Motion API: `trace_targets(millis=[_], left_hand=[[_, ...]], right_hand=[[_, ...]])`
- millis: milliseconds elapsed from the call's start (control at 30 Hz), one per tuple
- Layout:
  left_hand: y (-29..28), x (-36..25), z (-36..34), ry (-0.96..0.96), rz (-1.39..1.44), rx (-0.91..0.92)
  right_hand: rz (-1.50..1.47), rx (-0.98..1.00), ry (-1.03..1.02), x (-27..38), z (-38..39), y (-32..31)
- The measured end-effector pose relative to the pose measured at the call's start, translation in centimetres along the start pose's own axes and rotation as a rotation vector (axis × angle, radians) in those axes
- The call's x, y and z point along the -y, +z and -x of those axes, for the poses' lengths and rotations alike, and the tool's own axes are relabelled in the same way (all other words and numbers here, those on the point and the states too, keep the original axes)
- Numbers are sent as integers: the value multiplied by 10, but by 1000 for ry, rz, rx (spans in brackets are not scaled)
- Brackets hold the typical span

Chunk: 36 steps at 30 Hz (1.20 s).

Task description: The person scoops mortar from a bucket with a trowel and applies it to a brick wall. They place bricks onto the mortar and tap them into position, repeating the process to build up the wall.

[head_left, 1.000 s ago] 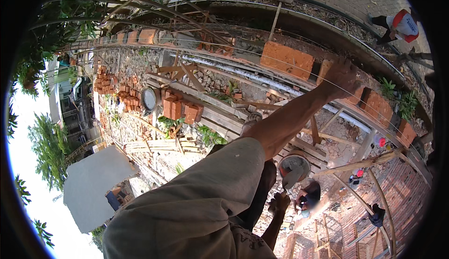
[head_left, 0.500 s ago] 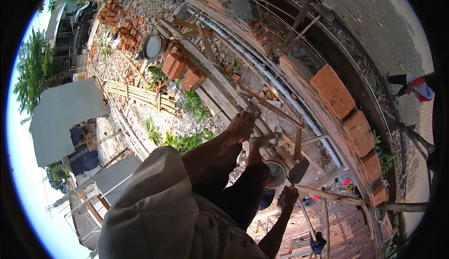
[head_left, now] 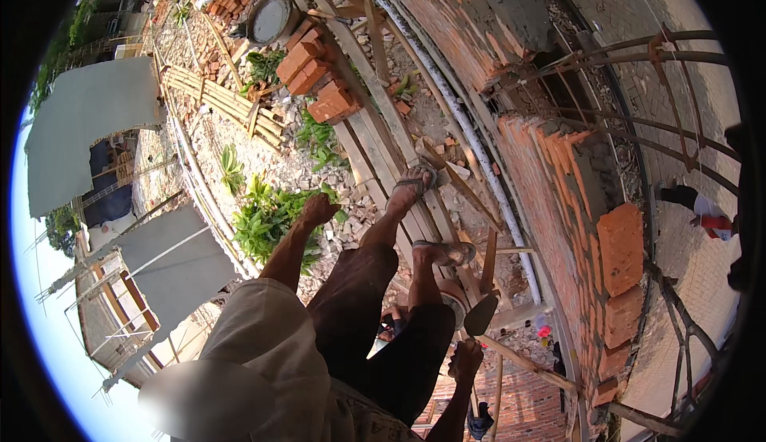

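Observation:
My left hand hangs beside my leg over leafy plants, fingers loosely bent and open, with nothing visible in it. My right hand grips a trowel by its handle. A round bucket of grey material is partly hidden behind the trowel and my leg. Below me, my sandaled feet stand on wooden planks. To their right rises a brick wall, with orange bricks along its top.
Brick stacks and a mortar tub sit farther along. Rubble, bamboo poles and a white pipe lie around. Bent rods cross the upper right. One person is on the pavement, another below, partly hidden.
My left hand has left the bricks on the wall and moved down-left beside my leg. My right hand still holds the trowel. The view has turned, showing more of the wall's face.

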<state>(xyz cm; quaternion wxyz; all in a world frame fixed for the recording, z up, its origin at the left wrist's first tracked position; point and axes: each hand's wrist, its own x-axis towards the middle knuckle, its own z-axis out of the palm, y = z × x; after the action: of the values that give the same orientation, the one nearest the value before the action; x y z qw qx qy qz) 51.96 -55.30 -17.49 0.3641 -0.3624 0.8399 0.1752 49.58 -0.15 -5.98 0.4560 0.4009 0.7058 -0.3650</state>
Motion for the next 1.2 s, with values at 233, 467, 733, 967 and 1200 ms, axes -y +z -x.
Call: trace_targets(millis=[233,467,733,967,1200], left_hand=[[-16,24,-152,64,172,-284],[-36,53,-278,60,16,-449],[-11,65,-348,55,-249,-615],[27,38,-295,2,-110,-465],[114,-31,-255,201,112,-202]], right_hand=[[304,-104,13,12,-41,10],[666,-200,-282,57,-100,46],[418,-18,-170,127,-129,106],[497,181,-245,146,-163,139],[396,185,-150,147,-163,131]])
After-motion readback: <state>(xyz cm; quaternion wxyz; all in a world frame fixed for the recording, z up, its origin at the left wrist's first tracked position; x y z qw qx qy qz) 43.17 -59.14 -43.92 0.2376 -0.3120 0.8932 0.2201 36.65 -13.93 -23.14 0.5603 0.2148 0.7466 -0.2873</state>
